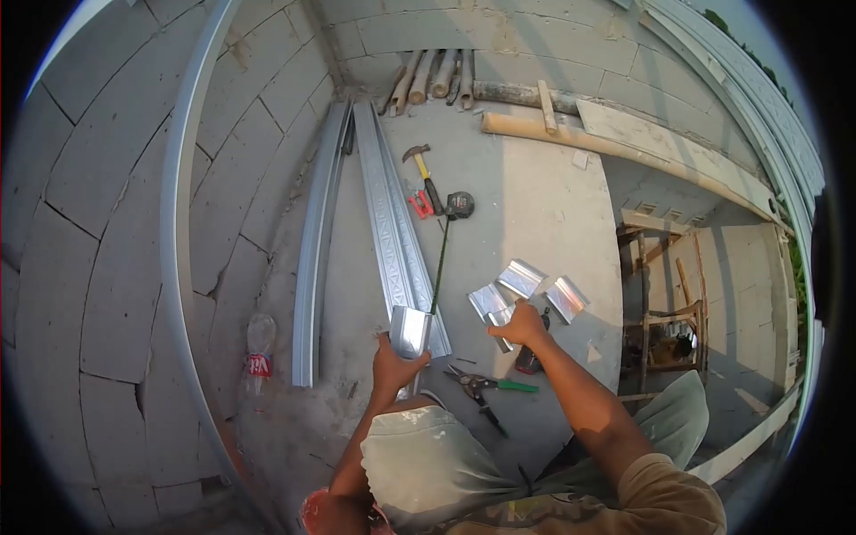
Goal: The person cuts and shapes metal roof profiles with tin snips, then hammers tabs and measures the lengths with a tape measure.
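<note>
My left hand (395, 366) is closed around a short, shiny cut piece of metal channel (410, 330), held just over the end of a long embossed metal channel (392, 223). My right hand (521, 325) pinches the edge of another short channel piece (502, 316). Around it on the floor lie more cut pieces (522, 278), one of them (566, 299) to the right. A tape measure (459, 205) has its green blade (441, 267) drawn out toward the piece in my left hand. Tin snips (481, 383) with green handles lie between my arms.
A yellow-and-black hammer (426, 174) and a red-handled tool (420, 205) lie ahead. A dark red tool (528, 357) sits partly behind my right arm. At left are another long channel (319, 259) and a plastic bottle (259, 348). The floor drops off at an opening (637, 294) on the right.
</note>
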Motion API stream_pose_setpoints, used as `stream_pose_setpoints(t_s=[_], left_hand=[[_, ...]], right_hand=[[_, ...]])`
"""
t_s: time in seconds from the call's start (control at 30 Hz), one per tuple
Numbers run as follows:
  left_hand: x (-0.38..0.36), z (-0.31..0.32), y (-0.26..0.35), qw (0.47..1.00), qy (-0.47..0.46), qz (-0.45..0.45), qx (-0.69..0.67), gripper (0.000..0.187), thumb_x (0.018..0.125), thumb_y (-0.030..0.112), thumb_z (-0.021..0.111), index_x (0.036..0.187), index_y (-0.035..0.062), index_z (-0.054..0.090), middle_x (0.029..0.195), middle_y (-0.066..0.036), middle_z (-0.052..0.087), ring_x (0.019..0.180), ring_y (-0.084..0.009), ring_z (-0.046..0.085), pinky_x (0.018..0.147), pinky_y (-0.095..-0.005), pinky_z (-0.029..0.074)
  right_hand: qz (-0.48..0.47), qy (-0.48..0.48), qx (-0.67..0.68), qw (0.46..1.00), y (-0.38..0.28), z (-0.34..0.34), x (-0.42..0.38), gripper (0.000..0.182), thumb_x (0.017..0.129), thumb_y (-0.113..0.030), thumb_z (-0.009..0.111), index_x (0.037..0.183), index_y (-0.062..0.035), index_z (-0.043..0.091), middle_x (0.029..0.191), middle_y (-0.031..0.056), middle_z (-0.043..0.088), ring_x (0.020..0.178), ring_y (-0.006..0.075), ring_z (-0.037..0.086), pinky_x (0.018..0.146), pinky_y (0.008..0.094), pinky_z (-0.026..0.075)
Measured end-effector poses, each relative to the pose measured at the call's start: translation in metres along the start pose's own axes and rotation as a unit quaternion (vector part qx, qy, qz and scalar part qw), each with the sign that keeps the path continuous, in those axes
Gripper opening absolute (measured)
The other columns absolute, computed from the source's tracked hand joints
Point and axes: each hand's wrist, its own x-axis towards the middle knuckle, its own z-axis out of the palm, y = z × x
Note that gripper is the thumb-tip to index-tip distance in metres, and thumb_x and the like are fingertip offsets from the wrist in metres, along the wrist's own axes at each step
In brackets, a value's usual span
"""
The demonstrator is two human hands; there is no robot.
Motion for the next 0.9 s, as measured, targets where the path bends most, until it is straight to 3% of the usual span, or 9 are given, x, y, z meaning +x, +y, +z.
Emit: stream_pose_setpoints(t_s=[0.2,0.27,0.4,0.5,0.57,0.63,0.7,0.83,0.9], left_hand=[[0.001,0.034,-0.020,1.000,0.022,-0.015,-0.016,0.098,0.063,0.045,0.090,0.130,-0.0105,0.043,0.107,-0.032,0.067,0.099,-0.0443,0.069,0.085,-0.0453,0.055],[-0.001,0.038,-0.017,0.999,0.031,-0.025,-0.021,0.094,0.064,0.038,0.093,0.129,-0.0096,0.043,0.109,-0.028,0.068,0.100,-0.0360,0.070,0.086,-0.0414,0.055],[0.000,0.045,-0.024,0.991,0.046,-0.056,-0.112,0.088,0.067,0.032,0.093,0.128,-0.0102,0.045,0.111,-0.024,0.067,0.100,-0.0278,0.068,0.085,-0.0375,0.055],[0.005,0.046,-0.029,0.982,0.083,-0.056,-0.162,0.082,0.070,0.030,0.092,0.126,-0.0096,0.047,0.113,-0.023,0.065,0.100,-0.0263,0.067,0.086,-0.0363,0.054],[0.016,0.043,-0.032,0.971,0.099,-0.077,-0.204,0.081,0.070,0.030,0.092,0.125,-0.0097,0.047,0.113,-0.023,0.065,0.101,-0.0265,0.067,0.086,-0.0359,0.054],[0.026,0.035,-0.034,0.958,0.116,-0.092,-0.247,0.080,0.070,0.030,0.092,0.124,-0.0097,0.048,0.114,-0.022,0.064,0.101,-0.0267,0.067,0.087,-0.0354,0.054],[0.036,0.028,-0.032,0.974,0.152,-0.051,-0.161,0.085,0.069,0.031,0.093,0.128,-0.0090,0.047,0.112,-0.021,0.065,0.097,-0.0300,0.068,0.087,-0.0373,0.054],[0.060,0.014,-0.034,0.996,0.059,0.053,-0.041,0.092,0.067,0.038,0.094,0.133,-0.0085,0.048,0.116,-0.023,0.064,0.105,-0.0343,0.065,0.090,-0.0431,0.053],[0.068,0.012,-0.035,0.987,0.005,0.135,0.088,0.101,0.063,0.047,0.094,0.135,-0.0082,0.050,0.125,-0.027,0.059,0.119,-0.0386,0.059,0.098,-0.0475,0.050]], right_hand=[[-0.046,-0.009,-0.095,0.994,-0.008,0.007,0.036,0.090,0.061,-0.058,0.085,0.108,0.0150,0.062,0.107,0.0315,0.068,0.104,0.0402,0.068,0.089,0.0433,0.055],[-0.043,-0.047,-0.102,0.993,-0.022,-0.003,0.045,0.088,0.061,-0.057,0.085,0.107,0.0147,0.063,0.108,0.0312,0.068,0.105,0.0400,0.068,0.088,0.0430,0.055],[-0.100,0.156,-0.234,0.954,-0.040,-0.003,0.041,0.120,0.059,-0.068,0.087,0.140,0.0102,0.046,0.127,0.0326,0.057,0.117,0.0478,0.058,0.097,0.0504,0.050],[-0.183,0.173,-0.089,0.964,-0.037,0.017,0.016,0.105,0.066,-0.062,0.085,0.134,0.0099,0.050,0.123,0.0301,0.058,0.112,0.0444,0.059,0.096,0.0507,0.048],[-0.188,0.071,-0.048,0.978,-0.028,0.048,-0.018,0.101,0.070,-0.060,0.084,0.133,0.0111,0.050,0.120,0.0313,0.058,0.111,0.0447,0.059,0.095,0.0472,0.049],[-0.103,-0.127,-0.181,0.970,-0.036,0.068,-0.055,0.106,0.070,-0.063,0.082,0.135,0.0132,0.047,0.115,0.0323,0.059,0.109,0.0458,0.060,0.094,0.0449,0.051],[-0.065,-0.230,-0.241,0.940,-0.032,0.091,-0.081,0.122,0.068,-0.068,0.081,0.143,0.0166,0.036,0.129,0.0421,0.050,0.122,0.0495,0.054,0.102,0.0473,0.046],[-0.061,-0.210,-0.302,0.928,0.007,0.114,-0.127,0.138,0.063,-0.074,0.080,0.150,0.0158,0.021,0.143,0.0451,0.035,0.132,0.0536,0.042,0.110,0.0530,0.039],[-0.057,-0.186,-0.316,0.929,0.023,0.114,-0.140,0.146,0.058,-0.071,0.085,0.153,0.0125,0.012,0.151,0.0429,0.020,0.143,0.0552,0.021,0.117,0.0615,0.020]])
